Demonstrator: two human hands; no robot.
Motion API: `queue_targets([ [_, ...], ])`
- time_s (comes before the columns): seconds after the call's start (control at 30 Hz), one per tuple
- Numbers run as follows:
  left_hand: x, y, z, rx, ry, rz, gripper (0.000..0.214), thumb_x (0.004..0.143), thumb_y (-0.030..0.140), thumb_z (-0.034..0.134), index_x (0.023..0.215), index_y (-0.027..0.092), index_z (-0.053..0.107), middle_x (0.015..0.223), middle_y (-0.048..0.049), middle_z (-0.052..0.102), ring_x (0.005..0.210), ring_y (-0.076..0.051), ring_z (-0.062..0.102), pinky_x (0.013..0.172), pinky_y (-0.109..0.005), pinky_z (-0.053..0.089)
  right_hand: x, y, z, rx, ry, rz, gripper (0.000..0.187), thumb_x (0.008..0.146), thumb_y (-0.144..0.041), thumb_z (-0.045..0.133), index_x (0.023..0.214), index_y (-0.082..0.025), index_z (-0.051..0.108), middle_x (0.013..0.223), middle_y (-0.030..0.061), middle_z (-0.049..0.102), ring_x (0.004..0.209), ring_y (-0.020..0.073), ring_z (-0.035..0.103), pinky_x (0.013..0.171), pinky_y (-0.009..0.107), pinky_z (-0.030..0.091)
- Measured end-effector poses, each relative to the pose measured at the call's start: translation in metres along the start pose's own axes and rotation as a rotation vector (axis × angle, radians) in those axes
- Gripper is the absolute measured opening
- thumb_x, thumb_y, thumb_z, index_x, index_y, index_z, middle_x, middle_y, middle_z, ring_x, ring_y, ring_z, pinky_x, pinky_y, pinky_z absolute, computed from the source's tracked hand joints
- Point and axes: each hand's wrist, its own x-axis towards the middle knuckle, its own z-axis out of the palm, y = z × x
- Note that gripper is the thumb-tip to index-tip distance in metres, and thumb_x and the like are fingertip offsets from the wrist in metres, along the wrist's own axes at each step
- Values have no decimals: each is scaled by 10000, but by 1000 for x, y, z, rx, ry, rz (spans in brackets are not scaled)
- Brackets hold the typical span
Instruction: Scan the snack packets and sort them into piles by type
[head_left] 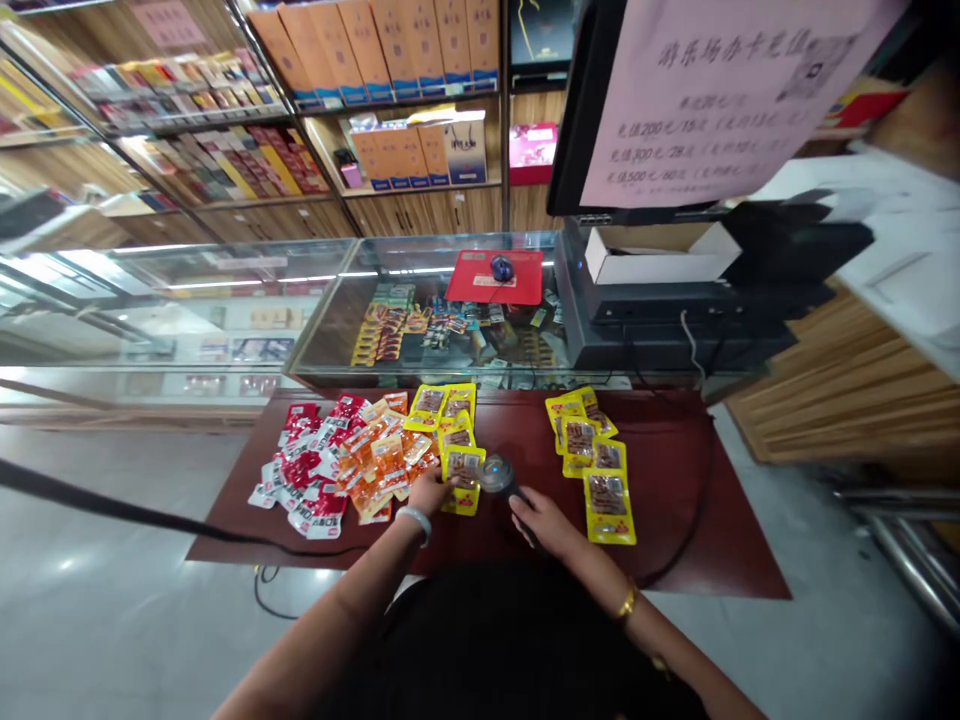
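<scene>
Work looks partway: the left hand's [429, 492] fingers pinch a yellow packet [464, 496] mid-surface [517, 418], the right hand's [541, 522] grip a scanner [496, 474]; yellow packets nearer the right edge [606, 495] seem done, assorted packets leftward [388, 462] remaining.

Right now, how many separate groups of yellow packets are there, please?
2: the left group beside orange packets, by the left hand; the other group right of the scanner in the right hand. Overlap may hide packets.

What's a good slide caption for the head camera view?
Right hand holds a handheld scanner beside a yellow packet at the left hand, over a dark-red table.
</scene>
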Motion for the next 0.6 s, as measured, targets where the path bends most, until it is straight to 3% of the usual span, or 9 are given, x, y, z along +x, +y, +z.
queue_targets([
  [0.17, -7, 7, 29, -342, -112, 51, 440, 647, 475, 774, 911, 131, 700, 857, -86, 751, 817, -231, 696, 745, -304, 537, -7, 8, -7, 60, 44, 3, 579, 731, -773, 546, 882, -215, 500, 508, -96, 470, 352, 75, 377, 351, 201, 294],
  [0.4, -11, 32, 66, -285, -219, 116, 489, 589, 498, 791, 891, 122, 711, 903, -90, 756, 864, -258, 697, 756, -317, 544, -31, 30, -30, 111, 129, -36, 542, 785, -729, 534, 934, -208, 522, 510, -95, 466, 365, 76, 376, 351, 192, 281],
  [0.6, -25, 59, 110, -401, -427, 78, 513, 562, 477, 844, 903, 124, 695, 853, -76, 751, 808, -222, 698, 770, -317, 550, -60, 46, -49, 165, 257, -21, 574, 745, -761, 556, 903, -211, 511, 532, -83, 469, 399, 78, 375, 382, 201, 277],
])
